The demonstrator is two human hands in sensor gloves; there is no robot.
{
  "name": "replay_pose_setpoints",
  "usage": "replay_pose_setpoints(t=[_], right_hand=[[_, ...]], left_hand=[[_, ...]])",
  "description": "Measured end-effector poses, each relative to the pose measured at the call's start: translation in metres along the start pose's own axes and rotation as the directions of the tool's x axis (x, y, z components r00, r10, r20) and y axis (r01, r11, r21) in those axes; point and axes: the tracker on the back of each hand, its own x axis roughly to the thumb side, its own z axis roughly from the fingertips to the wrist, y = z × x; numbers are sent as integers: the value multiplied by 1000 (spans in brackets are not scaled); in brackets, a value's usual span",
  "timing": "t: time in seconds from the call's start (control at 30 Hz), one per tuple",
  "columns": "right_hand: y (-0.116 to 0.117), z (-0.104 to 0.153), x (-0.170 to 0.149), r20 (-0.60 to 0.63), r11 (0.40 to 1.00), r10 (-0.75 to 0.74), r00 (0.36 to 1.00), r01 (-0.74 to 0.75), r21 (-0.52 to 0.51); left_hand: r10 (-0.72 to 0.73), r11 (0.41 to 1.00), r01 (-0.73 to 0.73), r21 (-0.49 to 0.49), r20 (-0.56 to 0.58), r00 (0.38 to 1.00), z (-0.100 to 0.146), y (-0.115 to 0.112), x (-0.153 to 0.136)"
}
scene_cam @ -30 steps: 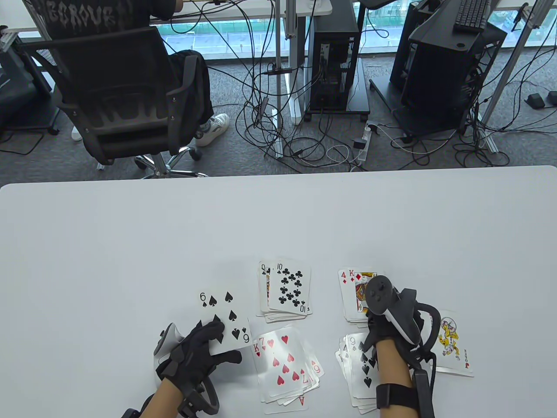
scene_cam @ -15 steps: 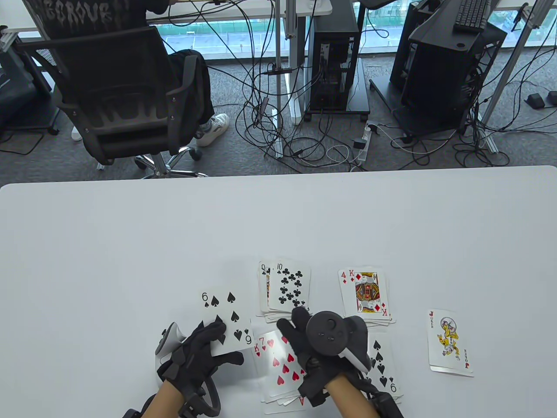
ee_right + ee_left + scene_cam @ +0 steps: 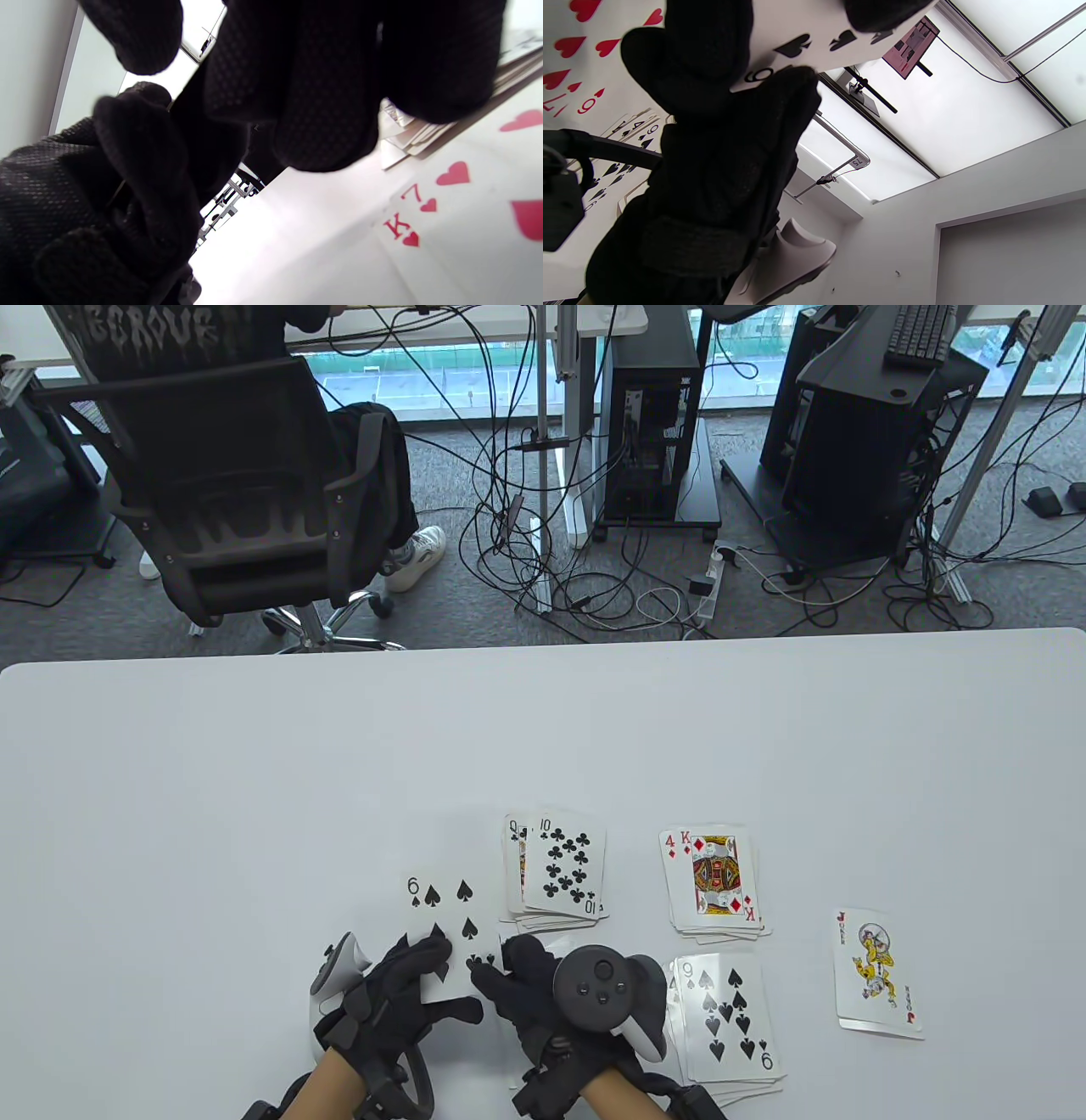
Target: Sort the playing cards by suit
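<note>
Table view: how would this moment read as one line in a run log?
left hand: holds six of spades | right hand: fingers at that card's near edge | spade pile: nine on top | joker: lies apart

Heart pile (image 3: 462,203) – hidden under the right hand (image 3: 543,993) in the table view, only a 7 and K corner show in the right wrist view. Six of spades (image 3: 450,916) – lower half covered by left hand (image 3: 407,993) fingers. Cards under the nine of spades (image 3: 725,1014) cut by the bottom edge. Queen beside the ten of clubs (image 3: 564,865) mostly covered, suit unreadable.
</note>
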Motion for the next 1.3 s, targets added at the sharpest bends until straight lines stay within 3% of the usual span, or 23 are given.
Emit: replay_pose_setpoints(t=[0.53, 0.7, 0.87, 1.0, 1.07, 1.17, 1.3], right_hand=[[-15, 16, -3, 48, 988, 25, 999, -17, -156], [-26, 18, -6, 33, 968, -186, 982, 189, -167], [-55, 19, -10, 42, 986, -66, 997, 72, -153], [-95, 29, -25, -5, 989, -40, 999, 39, -141], [-115, 36, -37, -48, 993, 68, 997, -72, -97], [-136, 51, -65, -154, 962, 270, 950, -262, 74], [-146, 75, -98, -284, 927, 370, 885, -329, 181]], left_hand=[[-46, 999, 45, -25, -28, 999, -5, -7, -2], [-79, 997, 78, -22, -37, 996, -5, -8, 0], [-51, 998, 49, -41, -35, 998, -6, -10, -3], [-35, 999, 34, -20, -12, 999, -5, -5, -2], [-26, 1000, 26, -12, 1, 1000, -4, -3, 0], [-8, 1000, 8, 7, 28, 1000, -2, -1, 3], [15, 1000, -16, 16, 56, 998, -1, 2, 5]])
